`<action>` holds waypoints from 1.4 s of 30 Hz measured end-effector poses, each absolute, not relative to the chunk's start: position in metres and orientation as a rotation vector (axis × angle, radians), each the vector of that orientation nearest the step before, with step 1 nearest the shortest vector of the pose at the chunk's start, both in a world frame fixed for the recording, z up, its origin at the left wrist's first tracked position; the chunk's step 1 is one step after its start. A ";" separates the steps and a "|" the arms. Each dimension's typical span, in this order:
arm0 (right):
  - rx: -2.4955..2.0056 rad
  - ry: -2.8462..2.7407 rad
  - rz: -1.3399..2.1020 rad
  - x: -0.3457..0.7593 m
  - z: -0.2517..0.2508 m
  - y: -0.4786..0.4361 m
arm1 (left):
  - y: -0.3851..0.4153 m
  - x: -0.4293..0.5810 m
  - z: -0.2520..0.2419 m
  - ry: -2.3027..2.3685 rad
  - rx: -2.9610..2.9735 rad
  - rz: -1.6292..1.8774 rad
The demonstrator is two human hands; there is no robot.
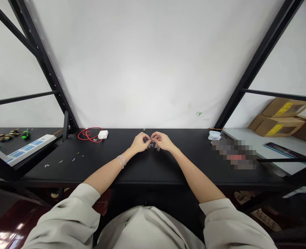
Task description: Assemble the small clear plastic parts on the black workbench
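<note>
My left hand [140, 142] and my right hand [162, 141] meet over the middle of the black table [153, 169]. Thumb and fingers of both are closed in a pinch on a small grey, shiny piece [150, 139], too small to name. Just below the fingertips lie several small shiny, clear or metallic bits [157, 148], partly hidden by the hands. A silvery bracelet [121, 161] circles my left wrist.
To the left are a white charger [103, 134] with a red cable [86, 138], scattered small bits [61, 161] and a white power strip [30, 148]. A white case [214, 135] and a blurred-out object [234, 154] lie right. Black frame posts [246, 77] rise on both sides.
</note>
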State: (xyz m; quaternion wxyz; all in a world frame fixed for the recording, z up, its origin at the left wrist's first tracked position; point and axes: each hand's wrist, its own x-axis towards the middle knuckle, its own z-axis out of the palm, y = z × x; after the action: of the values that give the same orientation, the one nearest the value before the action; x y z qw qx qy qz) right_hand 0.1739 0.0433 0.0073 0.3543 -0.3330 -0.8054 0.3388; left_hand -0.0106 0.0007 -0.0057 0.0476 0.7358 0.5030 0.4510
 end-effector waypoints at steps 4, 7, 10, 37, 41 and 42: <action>-0.879 -2.085 0.873 0.174 0.006 0.044 | 0.000 -0.010 -0.006 1.551 2.243 1.361; -0.898 -2.085 0.863 0.173 0.008 0.043 | 0.000 -0.010 -0.006 1.546 2.240 1.360; -0.899 -2.090 0.872 0.173 0.011 0.039 | 0.001 -0.010 -0.008 1.537 2.233 1.372; -0.893 -2.067 0.910 0.173 0.006 0.045 | -0.002 -0.009 -0.004 1.545 2.225 1.275; -0.891 -2.069 0.914 0.173 0.005 0.046 | -0.002 -0.009 -0.004 1.528 2.217 1.270; -0.891 -2.069 0.917 0.173 0.005 0.046 | -0.002 -0.009 -0.004 1.530 2.211 1.266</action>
State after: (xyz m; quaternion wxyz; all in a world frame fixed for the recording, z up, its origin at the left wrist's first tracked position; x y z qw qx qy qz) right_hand 0.1733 0.0462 0.0046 0.3474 -0.3437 -0.7976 0.3535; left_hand -0.0087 -0.0023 -0.0036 0.0848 0.7413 0.5130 0.4245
